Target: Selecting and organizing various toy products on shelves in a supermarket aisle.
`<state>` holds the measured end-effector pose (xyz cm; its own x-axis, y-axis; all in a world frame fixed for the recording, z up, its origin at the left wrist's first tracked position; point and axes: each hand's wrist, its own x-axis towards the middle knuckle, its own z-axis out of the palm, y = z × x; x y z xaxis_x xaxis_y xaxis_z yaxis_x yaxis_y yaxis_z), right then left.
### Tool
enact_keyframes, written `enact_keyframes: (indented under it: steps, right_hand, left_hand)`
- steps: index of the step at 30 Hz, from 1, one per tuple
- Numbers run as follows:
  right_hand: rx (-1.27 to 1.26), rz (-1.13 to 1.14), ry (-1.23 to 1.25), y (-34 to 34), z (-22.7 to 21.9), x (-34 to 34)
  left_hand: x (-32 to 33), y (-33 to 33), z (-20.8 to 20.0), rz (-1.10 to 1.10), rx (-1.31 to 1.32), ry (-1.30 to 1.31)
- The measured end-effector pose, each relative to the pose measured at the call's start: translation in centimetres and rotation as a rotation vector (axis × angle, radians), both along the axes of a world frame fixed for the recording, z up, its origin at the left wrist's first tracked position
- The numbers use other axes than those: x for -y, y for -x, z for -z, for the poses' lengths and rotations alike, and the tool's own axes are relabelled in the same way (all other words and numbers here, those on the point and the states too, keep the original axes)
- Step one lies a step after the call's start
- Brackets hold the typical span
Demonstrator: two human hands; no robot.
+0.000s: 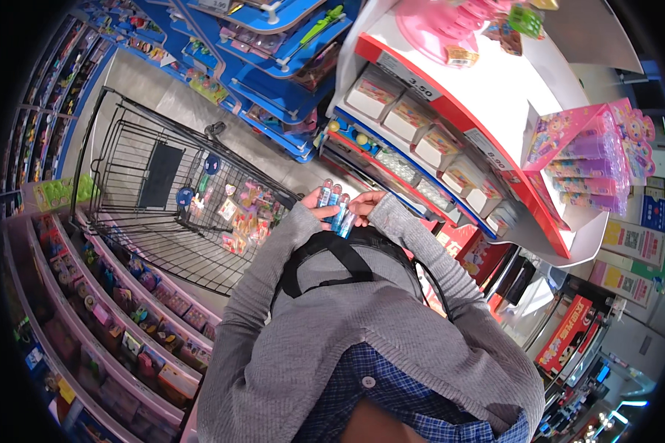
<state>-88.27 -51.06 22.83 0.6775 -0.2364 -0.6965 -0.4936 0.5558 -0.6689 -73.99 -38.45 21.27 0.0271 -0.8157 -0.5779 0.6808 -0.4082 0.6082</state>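
Note:
In front of my waist, both hands hold several small clear tubes (339, 210) with blue contents or labels, side by side like a fan. My left hand (316, 207) is closed round the tubes from the left, its thumb lying across them. From the other side, the fingers of my right hand (365, 204) pinch the rightmost tube. Some fingertips are hidden behind the tubes. Grey knit sleeves cover both forearms, and a black strap (332, 258) crosses my front just below the hands.
A black wire shopping cart (144, 251) at the left carries several small colourful packs (247, 221). Blue shelves (281, 92) stand ahead. To the right is a white shelf unit with a red edge (451, 111) and a pink display box (584, 162). Pink-edged shelf rows (118, 295) curve along the lower left.

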Motion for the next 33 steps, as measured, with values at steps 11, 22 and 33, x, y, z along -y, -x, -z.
enact_keyframes:
  steps: [11,22,33]
  right_hand:
    - [-0.11,-0.212,0.094,-9.0,0.3,-3.2]
    - [-0.263,-0.301,0.06,-9.4,3.6,-5.4]
    - [-0.37,0.07,-0.016,-4.6,2.2,-5.0]
  left_hand:
    - [-5.5,-3.1,2.6,-0.43,0.064,-0.029]
    - [-17.2,-7.5,26.7,-0.718,-0.012,-0.506]
    - [-12.3,-4.0,31.0,-0.701,-0.027,0.091]
